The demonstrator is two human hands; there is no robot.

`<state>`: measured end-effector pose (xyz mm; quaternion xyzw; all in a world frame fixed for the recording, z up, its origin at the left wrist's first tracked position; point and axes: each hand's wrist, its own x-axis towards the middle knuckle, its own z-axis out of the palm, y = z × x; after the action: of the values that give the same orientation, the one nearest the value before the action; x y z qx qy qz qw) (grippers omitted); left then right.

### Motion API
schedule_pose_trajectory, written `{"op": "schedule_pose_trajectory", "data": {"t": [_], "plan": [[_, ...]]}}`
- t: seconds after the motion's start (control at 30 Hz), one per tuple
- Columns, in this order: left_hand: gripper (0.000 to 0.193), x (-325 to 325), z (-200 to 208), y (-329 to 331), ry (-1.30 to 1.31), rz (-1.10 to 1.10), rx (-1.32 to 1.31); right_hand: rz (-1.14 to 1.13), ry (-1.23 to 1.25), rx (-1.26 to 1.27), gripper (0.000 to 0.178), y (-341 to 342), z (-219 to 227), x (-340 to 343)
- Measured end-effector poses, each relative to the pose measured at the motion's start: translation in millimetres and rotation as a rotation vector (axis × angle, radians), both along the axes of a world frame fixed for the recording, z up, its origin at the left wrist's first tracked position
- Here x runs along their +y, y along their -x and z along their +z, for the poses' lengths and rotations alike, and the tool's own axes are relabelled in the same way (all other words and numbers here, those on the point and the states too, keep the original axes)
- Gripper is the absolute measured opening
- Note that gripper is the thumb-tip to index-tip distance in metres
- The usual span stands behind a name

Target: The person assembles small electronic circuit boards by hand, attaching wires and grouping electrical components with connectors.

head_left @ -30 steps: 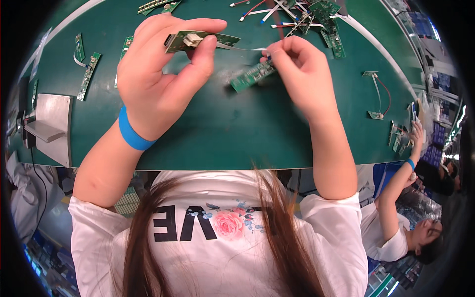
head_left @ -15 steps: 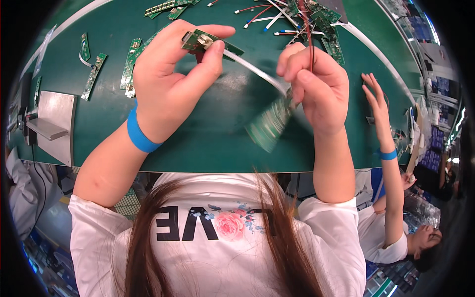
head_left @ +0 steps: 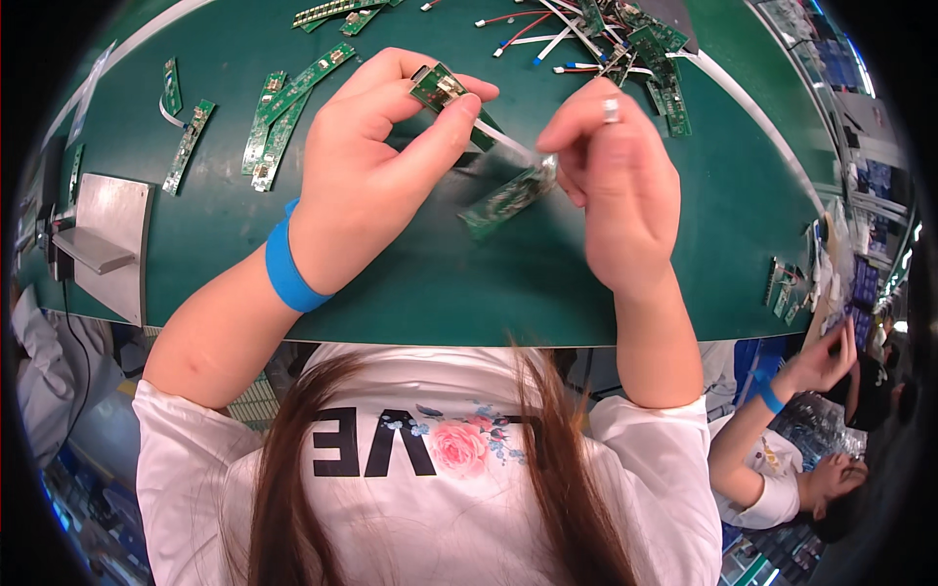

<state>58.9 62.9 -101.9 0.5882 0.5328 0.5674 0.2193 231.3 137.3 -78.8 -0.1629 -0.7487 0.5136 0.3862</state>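
In my left hand [head_left: 376, 161], closed between thumb and fingers, is a small green circuit board [head_left: 437, 90] with a pale connector. A white ribbon cable [head_left: 505, 143] runs from it to a second green circuit board [head_left: 508, 200], which hangs tilted and blurred between my hands. My right hand [head_left: 625, 190] is closed beside the far end of that cable, its fingers smeared by motion. A small white plug [head_left: 611, 110] shows at its index finger; the wires behind the plug are hidden.
Several circuit boards [head_left: 283, 112] lie left of my left hand, with linked boards [head_left: 186, 146] farther left. A heap of boards and wire leads [head_left: 625, 49] sits at the back right. A metal bracket [head_left: 103, 249] stands at the left edge. A co-worker's hand [head_left: 821, 361] is at the right.
My left hand has shifted right and slightly down. The hanging board has swung left and up. The red and black wires at my right hand no longer show; a white plug does. The co-worker's arm has drawn back.
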Motion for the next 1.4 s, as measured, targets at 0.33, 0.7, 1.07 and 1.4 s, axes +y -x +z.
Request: {"op": "schedule_pose_trajectory", "data": {"t": [0.33,0.7,1.07,1.4], "plan": [[0.029,-8.2,-3.0,-18.8,0.302,-0.056,-0.323,-0.269,-0.608,-0.310,0.007,4.7,-9.1,-8.7],[0.035,-17.0,8.5,-16.4,0.337,-0.110,-0.039,-0.361,-0.734,-0.256,0.009,9.2,-13.7,-11.8],[0.034,-15.1,6.2,-16.8,0.168,-0.003,0.440,-0.303,-0.770,-0.255,0.018,5.8,-9.9,-6.7],[0.029,-2.7,13.4,21.1,0.152,-0.086,0.359,-0.404,-0.195,-0.495,0.007,-41.7,3.8,15.2]]}}
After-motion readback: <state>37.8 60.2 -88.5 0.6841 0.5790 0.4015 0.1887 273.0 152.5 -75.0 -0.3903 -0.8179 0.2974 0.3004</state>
